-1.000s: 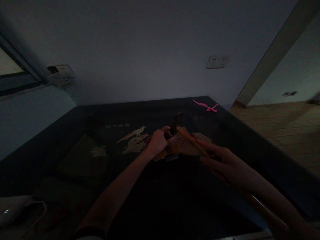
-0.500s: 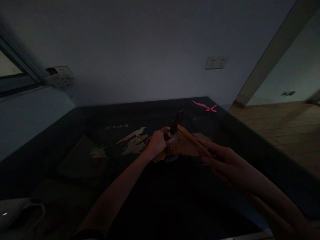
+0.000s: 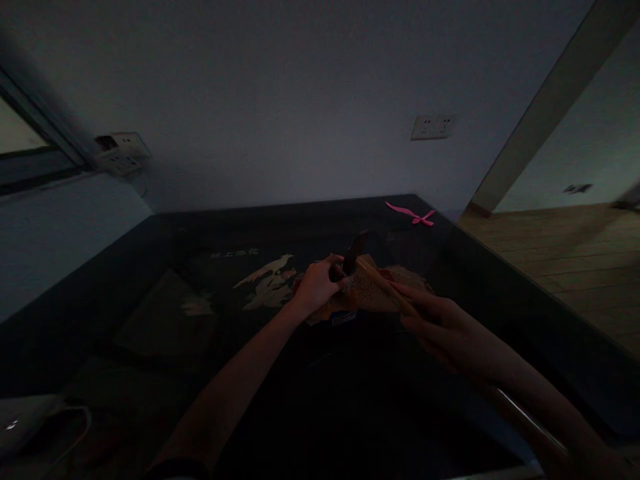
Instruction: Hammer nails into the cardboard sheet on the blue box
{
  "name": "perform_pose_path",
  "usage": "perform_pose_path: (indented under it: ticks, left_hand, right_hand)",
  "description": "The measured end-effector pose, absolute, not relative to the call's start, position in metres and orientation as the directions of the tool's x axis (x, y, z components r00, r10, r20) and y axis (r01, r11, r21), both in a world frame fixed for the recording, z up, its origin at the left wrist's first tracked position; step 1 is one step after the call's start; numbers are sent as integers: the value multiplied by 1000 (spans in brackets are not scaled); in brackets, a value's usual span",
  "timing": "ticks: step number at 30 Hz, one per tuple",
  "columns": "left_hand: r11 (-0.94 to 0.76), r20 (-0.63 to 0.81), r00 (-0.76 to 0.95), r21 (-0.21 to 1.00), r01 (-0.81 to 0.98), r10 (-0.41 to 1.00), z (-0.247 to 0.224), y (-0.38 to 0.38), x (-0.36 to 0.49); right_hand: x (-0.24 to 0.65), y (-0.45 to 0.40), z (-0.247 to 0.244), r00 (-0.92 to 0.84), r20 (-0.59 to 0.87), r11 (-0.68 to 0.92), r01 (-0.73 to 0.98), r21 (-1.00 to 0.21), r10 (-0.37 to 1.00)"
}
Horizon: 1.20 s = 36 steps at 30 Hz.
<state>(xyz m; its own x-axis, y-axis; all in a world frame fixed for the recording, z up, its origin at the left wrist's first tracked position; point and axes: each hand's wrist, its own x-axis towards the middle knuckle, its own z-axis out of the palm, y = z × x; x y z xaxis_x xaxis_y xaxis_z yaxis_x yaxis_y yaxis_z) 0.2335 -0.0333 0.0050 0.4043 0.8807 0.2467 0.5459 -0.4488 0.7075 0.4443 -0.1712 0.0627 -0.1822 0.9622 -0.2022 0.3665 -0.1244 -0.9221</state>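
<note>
The scene is dim. My left hand (image 3: 320, 283) is closed around the lower end of a dark, flat, blade-like piece (image 3: 356, 251), whose upper end points up and away to the right. In my right hand (image 3: 440, 323) is a long wooden stick (image 3: 383, 283); its far tip meets or lies very near the dark piece, and its other end runs back under my forearm. Beneath both hands lies crumpled orange-brown packaging (image 3: 367, 293) with a speckled surface. My left fingers hide part of it, and the exact kind of the dark piece does not show.
A dark, glossy table (image 3: 320, 380) has a printed pale bird (image 3: 270, 283) and lettering. Near its far right corner lies a pink ribbon-like thing (image 3: 413, 215). A white object with a cord (image 3: 25, 423) sits at lower left. Wall sockets (image 3: 433, 127) are behind.
The stick's tip and the dark piece have dipped slightly, and my right hand has shifted a little left. More of the packaging's right side shows. My left hand has hardly moved.
</note>
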Motion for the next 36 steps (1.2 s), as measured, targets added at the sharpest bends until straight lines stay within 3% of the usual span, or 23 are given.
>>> perform_pose_path:
  ticks: [8,18,25,30,36]
  left_hand:
    - [-449,239,404,680,579,883,6,-34,233]
    - [-461,246,409,654,599,879,10,-37,233]
    - [-454,229,418,671,587,879,8,-34,233]
    - [-436,224,398,673,598,890,10,-37,234]
    - [-431,215,403,687,585,890,9,-36,234]
  right_hand:
    - [446,-173,65,-159,-156,-100,317,-943,975]
    - [442,-171,67,-156,-162,-93,380,-920,974]
    - [439,-166,74,-216,-20,90,490,-867,976]
    - [440,-170,76,-181,-169,-60,491,-869,969]
    - [438,-167,73,-209,-122,4,519,-855,970]
